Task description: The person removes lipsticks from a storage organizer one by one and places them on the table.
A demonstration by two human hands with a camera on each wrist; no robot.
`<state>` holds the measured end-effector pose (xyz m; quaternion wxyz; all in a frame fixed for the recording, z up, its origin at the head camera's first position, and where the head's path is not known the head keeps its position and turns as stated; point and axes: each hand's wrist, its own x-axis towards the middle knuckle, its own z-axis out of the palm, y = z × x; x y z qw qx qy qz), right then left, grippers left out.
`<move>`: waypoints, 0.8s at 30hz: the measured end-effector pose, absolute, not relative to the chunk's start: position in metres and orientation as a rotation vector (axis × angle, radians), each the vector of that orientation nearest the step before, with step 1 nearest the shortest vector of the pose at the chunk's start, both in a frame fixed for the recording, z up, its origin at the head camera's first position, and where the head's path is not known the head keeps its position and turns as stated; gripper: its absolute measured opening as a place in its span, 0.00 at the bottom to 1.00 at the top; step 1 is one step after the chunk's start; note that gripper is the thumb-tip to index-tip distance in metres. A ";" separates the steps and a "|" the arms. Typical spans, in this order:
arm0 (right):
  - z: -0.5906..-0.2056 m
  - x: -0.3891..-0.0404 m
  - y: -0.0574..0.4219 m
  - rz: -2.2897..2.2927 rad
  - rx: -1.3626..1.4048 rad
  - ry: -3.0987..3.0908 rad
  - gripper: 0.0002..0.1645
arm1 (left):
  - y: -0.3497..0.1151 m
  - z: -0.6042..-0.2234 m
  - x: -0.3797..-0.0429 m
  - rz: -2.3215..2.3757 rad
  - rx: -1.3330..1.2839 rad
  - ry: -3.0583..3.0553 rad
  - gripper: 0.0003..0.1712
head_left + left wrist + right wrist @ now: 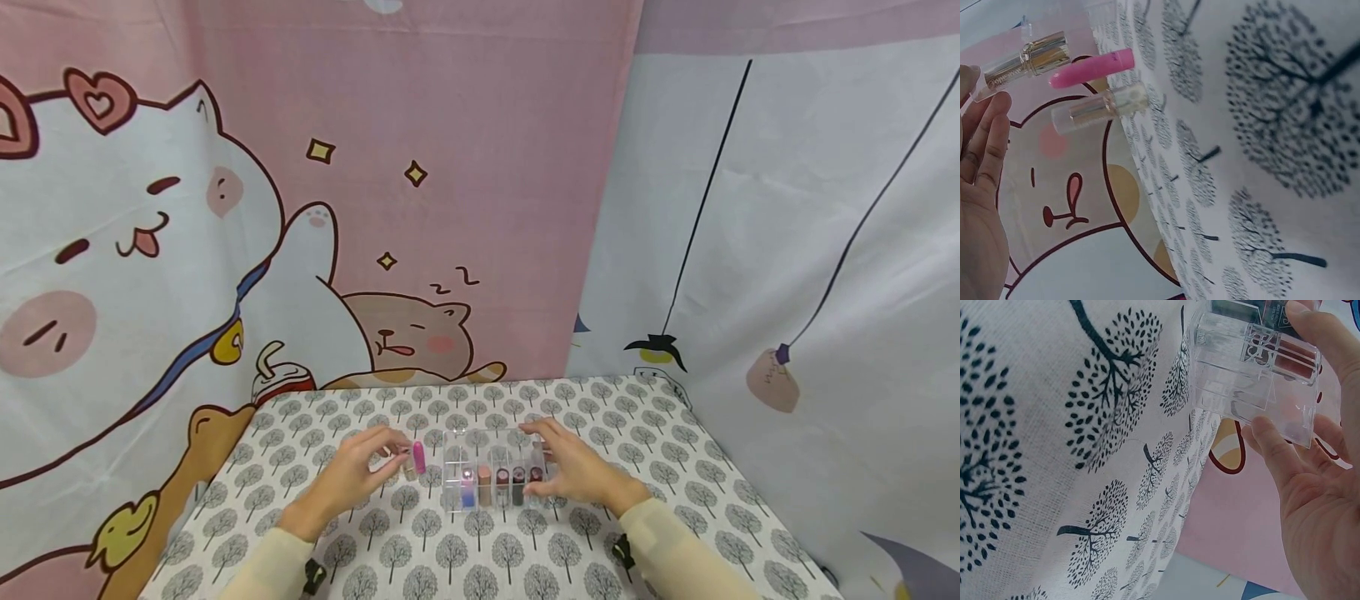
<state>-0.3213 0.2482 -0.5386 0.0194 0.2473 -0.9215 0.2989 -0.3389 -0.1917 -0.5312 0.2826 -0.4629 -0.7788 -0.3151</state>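
My left hand (362, 465) pinches the clear end of a gold lipstick tube (1027, 61) between thumb and fingers. Beside it a bright pink lipstick tube (419, 457) stands upright on the table, close to another clear-capped, gold-toned lipstick tube (1102, 107). My right hand (573, 462) grips the right end of a clear divided organizer (453, 454), thumb on the near side and fingers on the far side. Several lipsticks fill its front row: a blue-violet one (468, 490), a peach one (484, 485) and darker ones (518, 485) toward the right. The back compartments look see-through.
A white cloth printed with grey trees (480, 550) covers the table. Behind it hangs a pink curtain (495, 208) with cartoon cats, and a pale curtain (825, 208) hangs at the right.
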 end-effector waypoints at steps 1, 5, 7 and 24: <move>-0.539 -0.322 0.248 0.923 0.768 -2.859 0.67 | -0.193 -0.532 -0.339 -0.843 -1.240 -2.085 0.19; -0.539 -0.322 0.248 0.912 0.773 -2.857 0.67 | -0.199 -0.535 -0.340 -0.827 -1.230 -2.095 0.18; -0.539 -0.322 0.248 0.907 0.772 -2.856 0.67 | -0.202 -0.536 -0.340 -0.817 -1.217 -2.106 0.20; -0.539 -0.322 0.248 0.905 0.784 -2.850 0.66 | -0.219 -0.549 -0.346 -0.833 -1.118 -2.237 0.19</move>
